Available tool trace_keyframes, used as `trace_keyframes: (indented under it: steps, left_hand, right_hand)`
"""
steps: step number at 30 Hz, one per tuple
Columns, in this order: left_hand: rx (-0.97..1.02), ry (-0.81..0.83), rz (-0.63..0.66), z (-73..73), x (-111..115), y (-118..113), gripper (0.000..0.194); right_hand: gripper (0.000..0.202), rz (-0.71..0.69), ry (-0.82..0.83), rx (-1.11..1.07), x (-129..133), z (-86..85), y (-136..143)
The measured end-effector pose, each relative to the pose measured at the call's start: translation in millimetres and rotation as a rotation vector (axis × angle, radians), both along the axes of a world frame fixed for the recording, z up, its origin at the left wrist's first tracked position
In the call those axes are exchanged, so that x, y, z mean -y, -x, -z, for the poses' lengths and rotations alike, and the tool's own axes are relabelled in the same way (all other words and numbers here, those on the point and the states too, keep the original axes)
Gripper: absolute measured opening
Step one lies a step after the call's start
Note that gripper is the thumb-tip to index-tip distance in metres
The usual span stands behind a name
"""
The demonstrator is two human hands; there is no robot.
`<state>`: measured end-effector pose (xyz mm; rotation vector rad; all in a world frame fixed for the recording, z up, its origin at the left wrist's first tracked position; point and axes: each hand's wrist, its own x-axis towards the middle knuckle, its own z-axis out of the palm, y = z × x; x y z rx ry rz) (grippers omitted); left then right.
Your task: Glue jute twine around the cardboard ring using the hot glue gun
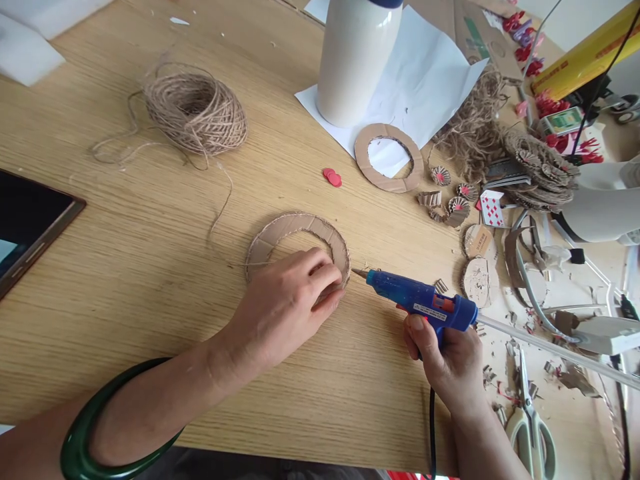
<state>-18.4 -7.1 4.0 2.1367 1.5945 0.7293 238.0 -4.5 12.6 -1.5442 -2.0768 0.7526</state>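
A cardboard ring [285,231] with twine along its edges lies flat on the wooden table. My left hand [295,300] is closed on the ring's lower right side, its fingers bent over the rim and hiding part of it. My right hand [445,353] is wrapped round the handle of a blue glue gun [420,293], whose tip points left and sits just beside the ring's right edge. A long clear glue stick [550,350] sticks out of the gun's back. A ball of twine [197,113] rests at the upper left, with a loose strand trailing down from it.
A white bottle [357,60] stands on white paper [425,73], near a second cardboard ring [367,167]. Red paper circles [332,177] lie below. Scissors [533,427], cardboard scraps and twine coils [540,173] crowd the right side. A dark tablet [35,220] is at the left edge.
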Motion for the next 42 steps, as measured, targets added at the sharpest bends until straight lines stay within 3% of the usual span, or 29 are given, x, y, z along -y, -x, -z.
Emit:
trace_keyframes:
  steps: [7,15,22,29,42]
  left_hand:
    - [-0.057,0.015,0.002,-0.6,-0.5,-1.0,0.005]
    - [-0.04,0.035,0.0,-0.8,-0.2,-0.7,0.005]
    - [-0.035,0.034,-0.005,0.4,-1.0,-0.2,0.005]
    - [-0.035,0.046,-0.008,0.2,-0.9,-0.1,0.006]
    - [-0.038,0.042,-0.013,0.3,-0.5,-1.3,0.006]
  right_hand:
    - [0.046,-0.029,-0.017,0.025,-1.2,-4.3,6.2]
    - [0.046,-0.057,-0.024,0.018,-0.4,-5.9,6.2]
    - [0.033,-0.026,-0.016,0.014,1.3,-3.9,1.2]
    - [0.048,-0.039,-0.025,0.047,0.0,-1.5,2.9]
    - [0.046,-0.033,-0.009,0.054,-1.2,-4.9,4.9]
